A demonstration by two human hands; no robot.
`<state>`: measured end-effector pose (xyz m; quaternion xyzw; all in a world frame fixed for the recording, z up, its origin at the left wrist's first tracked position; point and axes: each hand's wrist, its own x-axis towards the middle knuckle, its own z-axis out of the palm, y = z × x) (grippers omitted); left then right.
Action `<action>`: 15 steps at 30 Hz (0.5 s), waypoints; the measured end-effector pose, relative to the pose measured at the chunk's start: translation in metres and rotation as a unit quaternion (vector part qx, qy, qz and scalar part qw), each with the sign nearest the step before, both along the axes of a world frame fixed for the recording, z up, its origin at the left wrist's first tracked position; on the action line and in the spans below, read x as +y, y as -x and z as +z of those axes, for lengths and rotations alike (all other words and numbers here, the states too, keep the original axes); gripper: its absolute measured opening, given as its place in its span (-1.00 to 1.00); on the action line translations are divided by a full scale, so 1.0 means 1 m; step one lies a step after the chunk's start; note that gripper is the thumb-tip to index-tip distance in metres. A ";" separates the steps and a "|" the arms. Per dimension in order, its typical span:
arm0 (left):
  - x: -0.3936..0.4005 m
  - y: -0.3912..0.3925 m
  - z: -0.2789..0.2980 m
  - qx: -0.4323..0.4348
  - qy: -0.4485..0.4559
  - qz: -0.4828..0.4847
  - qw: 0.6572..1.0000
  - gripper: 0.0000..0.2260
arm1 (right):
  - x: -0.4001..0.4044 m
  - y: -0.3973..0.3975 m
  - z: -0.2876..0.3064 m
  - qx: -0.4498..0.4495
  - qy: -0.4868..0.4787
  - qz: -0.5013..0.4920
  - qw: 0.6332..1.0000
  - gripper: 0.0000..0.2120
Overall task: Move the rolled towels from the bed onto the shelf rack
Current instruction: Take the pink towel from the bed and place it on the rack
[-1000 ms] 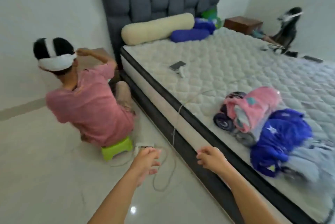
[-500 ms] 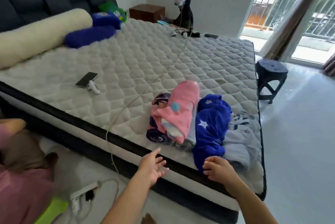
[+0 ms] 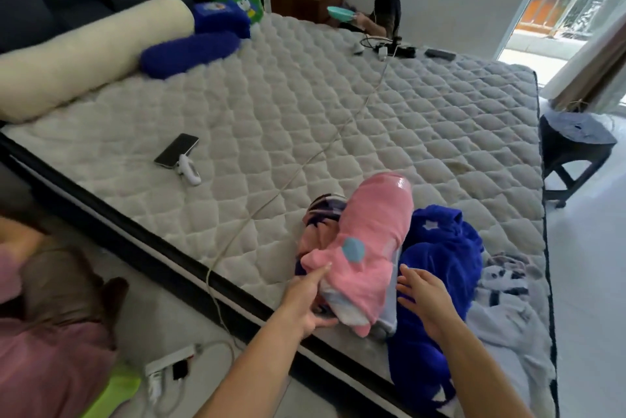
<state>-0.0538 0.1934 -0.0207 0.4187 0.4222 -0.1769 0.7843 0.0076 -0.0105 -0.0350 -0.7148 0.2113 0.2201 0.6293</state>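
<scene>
Now the gap seen half a second earlier has been closed: the left hand (image 3: 306,307) has been brought against the near end of the pink towel (image 3: 367,253), thumb on its edge and fingers tucked under, though a firm grip cannot be confirmed. The right hand (image 3: 428,300) is held spread and empty just beside the roll, over the blue towel (image 3: 437,285). A first pickup is judged to be starting; no shelf rack is shown. The towels, plush and loosely rolled, are bunched at the lower right of the frame, near the edge of the bed (image 3: 305,119). Farther up, a thin white cable (image 3: 325,146) is trailed across the quilted mattress, and a phone (image 3: 176,150) is lying flat at centre left.
</scene>
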 end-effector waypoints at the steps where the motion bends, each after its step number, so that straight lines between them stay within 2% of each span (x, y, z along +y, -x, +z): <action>1: 0.001 -0.007 0.000 0.006 0.002 0.006 1.000 -0.51 | 0.001 -0.012 0.000 0.000 -0.002 -0.004 1.000 -0.72; 5: -0.011 -0.033 0.005 0.046 -0.031 -0.030 0.998 -0.52 | 0.000 -0.061 0.003 -0.017 0.002 -0.009 1.000 -0.69; 8: -0.021 -0.050 0.003 0.061 -0.070 -0.036 0.995 -0.54 | -0.003 -0.094 -0.001 -0.015 0.027 0.010 0.999 -0.53; 10: -0.025 -0.059 0.002 0.065 -0.099 -0.034 0.992 -0.61 | -0.001 -0.113 -0.005 0.001 0.045 0.045 0.998 -0.42; 13: -0.026 -0.066 -0.002 0.066 -0.134 -0.026 0.988 -0.77 | 0.007 -0.133 -0.014 0.023 0.053 0.097 0.994 -0.45; 15: -0.025 -0.070 -0.002 0.069 -0.147 -0.014 0.987 -0.77 | 0.012 -0.143 -0.023 0.034 0.049 0.101 0.993 -0.33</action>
